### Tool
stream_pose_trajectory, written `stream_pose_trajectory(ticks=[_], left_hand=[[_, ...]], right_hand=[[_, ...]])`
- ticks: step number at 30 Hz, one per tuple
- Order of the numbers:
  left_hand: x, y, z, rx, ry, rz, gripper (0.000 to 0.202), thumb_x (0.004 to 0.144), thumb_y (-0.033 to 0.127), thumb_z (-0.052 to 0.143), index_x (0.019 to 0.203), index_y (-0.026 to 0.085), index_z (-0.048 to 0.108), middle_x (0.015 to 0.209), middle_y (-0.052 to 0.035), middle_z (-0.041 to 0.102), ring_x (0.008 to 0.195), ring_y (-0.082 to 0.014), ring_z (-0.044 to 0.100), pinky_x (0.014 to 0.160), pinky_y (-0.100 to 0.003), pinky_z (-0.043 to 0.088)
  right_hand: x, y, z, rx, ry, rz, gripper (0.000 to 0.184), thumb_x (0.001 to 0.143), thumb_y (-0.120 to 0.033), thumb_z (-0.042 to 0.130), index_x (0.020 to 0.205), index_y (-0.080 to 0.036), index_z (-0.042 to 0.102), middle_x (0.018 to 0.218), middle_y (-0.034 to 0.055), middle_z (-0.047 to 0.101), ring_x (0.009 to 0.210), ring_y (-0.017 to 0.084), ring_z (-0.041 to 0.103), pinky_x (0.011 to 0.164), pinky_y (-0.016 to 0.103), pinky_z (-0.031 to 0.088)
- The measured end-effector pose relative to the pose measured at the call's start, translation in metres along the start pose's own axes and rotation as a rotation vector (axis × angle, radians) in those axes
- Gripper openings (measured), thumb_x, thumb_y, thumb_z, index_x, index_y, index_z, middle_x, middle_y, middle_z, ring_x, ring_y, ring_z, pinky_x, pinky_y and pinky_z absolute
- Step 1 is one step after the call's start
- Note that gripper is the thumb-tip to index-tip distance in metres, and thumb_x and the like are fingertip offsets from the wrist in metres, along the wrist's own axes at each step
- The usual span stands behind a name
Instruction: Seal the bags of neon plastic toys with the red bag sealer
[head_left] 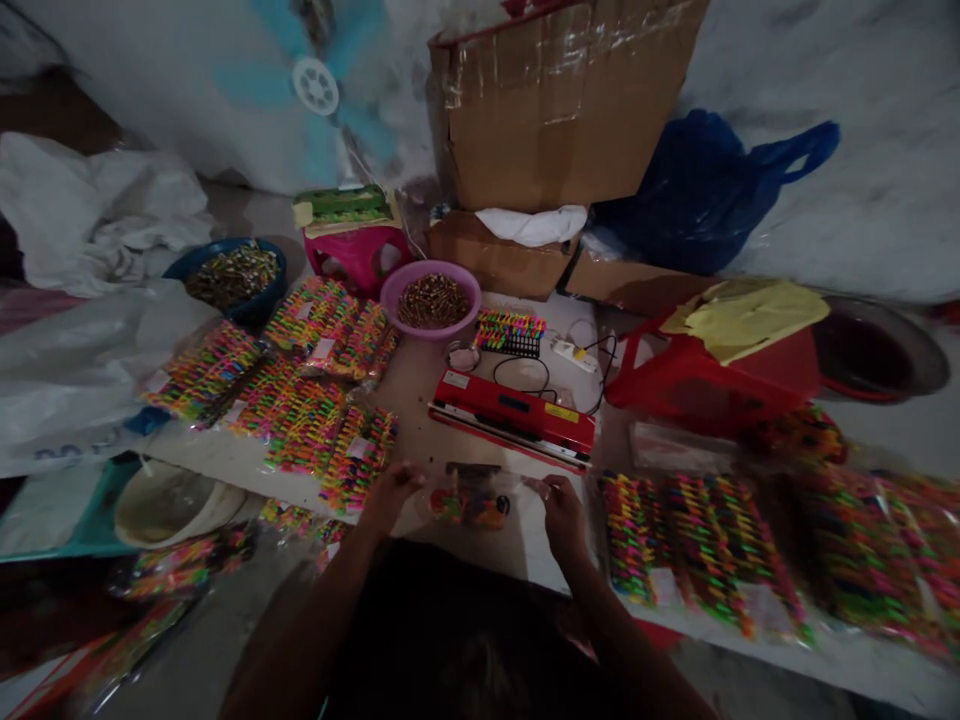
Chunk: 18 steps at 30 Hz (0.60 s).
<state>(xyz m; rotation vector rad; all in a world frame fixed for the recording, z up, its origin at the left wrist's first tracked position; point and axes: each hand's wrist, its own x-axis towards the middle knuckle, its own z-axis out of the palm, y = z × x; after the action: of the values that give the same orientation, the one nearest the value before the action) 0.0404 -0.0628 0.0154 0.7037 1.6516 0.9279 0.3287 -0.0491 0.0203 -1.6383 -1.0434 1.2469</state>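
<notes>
A clear plastic bag [474,508] with a colourful print or contents lies low over the white table in front of me. My left hand [391,496] pinches its left end between closed fingers. At its right end, my right hand [561,510] grips the edge with thumb and fingers together; a ring shows on one finger. A dark flat strip [472,468] shows along the bag's far edge, its kind unclear. Just beyond lies a long red heat sealer [517,412], apart from both hands. Packs of bright small pieces [358,455] lie close to my left hand.
Several more packs [712,545] cover the table's right side. Behind the sealer are a pink basin [431,300] of small brass-coloured parts, a black rack [511,335] of coloured pieces and a power strip [575,355] with cables. A red stool [712,385] stands at right; a fan [315,88] spins behind.
</notes>
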Motion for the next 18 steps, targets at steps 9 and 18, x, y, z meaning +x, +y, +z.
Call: stream_pose_trajectory(ticks=[9, 18], left_hand=[[0.027, 0.026, -0.004, 0.348, -0.405, 0.007, 0.047, 0.065, 0.046, 0.064, 0.106, 0.024, 0.066, 0.134, -0.0074, 0.052, 0.127, -0.0276, 0.041, 0.104, -0.041, 0.034], [-0.014, 0.008, 0.014, 0.447, -0.435, -0.137, 0.036, 0.072, 0.053, 0.049, 0.070, 0.024, 0.070, 0.072, -0.0047, 0.070, 0.083, -0.0259, 0.062, 0.085, -0.038, 0.047]], right_hand=[[0.016, -0.009, 0.017, 0.018, -0.282, -0.005, 0.032, 0.074, -0.051, 0.060, 0.085, -0.021, 0.065, 0.120, 0.0099, 0.062, 0.116, 0.026, 0.052, 0.098, 0.040, 0.039], [-0.024, -0.007, -0.015, -0.182, -0.180, 0.210, 0.043, 0.076, -0.059, 0.048, 0.065, -0.019, 0.059, 0.059, 0.0025, 0.061, 0.059, 0.017, 0.056, 0.057, 0.026, 0.043]])
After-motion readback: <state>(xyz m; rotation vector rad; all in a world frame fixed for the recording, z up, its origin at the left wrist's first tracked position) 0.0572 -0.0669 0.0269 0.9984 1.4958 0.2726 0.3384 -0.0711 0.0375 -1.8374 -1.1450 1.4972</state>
